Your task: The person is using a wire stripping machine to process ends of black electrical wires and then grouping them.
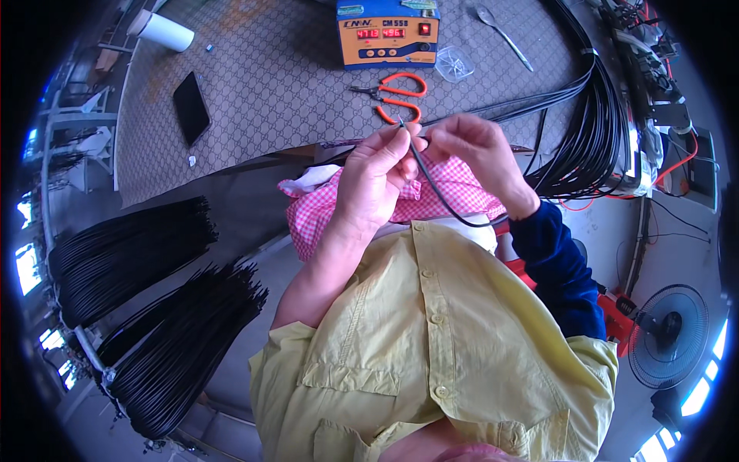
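Black cable in the fingers, its tip apparently bared, with many more lying to either side

The left hand pinches the cable between thumb and fingers, just below its end, over the near edge of the patterned tabletop. The rest of it bends down and to the right, in front of the yellow shirt. The right hand is close beside, thumb and fingertips drawn together; whether anything is grasped there I cannot tell.

On this one piece, the pale, thin tip suggests that the outer jacket is already cut back. Nothing visible is fitted onto that end, so it looks only partly worked; the finer state of the strands is too small to judge.

The orange-handled pliers lie just beyond the hands, unheld. Behind them stands the orange-and-blue control unit, its red display lit.

As for the batch, a thick bundle of black cables lies at the table's right, and two sheaves hang at lower left. Which are finished and which untouched, the view does not show.
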A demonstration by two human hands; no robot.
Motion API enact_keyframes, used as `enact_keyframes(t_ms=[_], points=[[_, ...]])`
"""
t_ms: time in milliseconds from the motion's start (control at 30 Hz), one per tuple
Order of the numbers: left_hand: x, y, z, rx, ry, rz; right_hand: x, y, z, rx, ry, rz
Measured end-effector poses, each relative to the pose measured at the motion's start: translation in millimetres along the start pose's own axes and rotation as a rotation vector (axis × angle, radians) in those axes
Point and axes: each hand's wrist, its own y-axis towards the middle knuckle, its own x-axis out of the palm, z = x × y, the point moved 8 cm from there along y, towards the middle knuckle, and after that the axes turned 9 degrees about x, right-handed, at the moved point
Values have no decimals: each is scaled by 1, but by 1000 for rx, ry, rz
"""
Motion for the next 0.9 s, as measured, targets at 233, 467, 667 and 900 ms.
enact_keyframes(t_ms=[233,467,667,900], points=[[-19,-11,17,8,-17,55,32,56,-34,-678,-1145,288],[-30,-13,30,31,85,113,37,96,-11,-502,-1247,170],[-45,-9,31,52,73,140,22,80,-20,-45,-608,-5],[-51,-3,28,54,4,169,61,9,-22,189,-164,-497]])
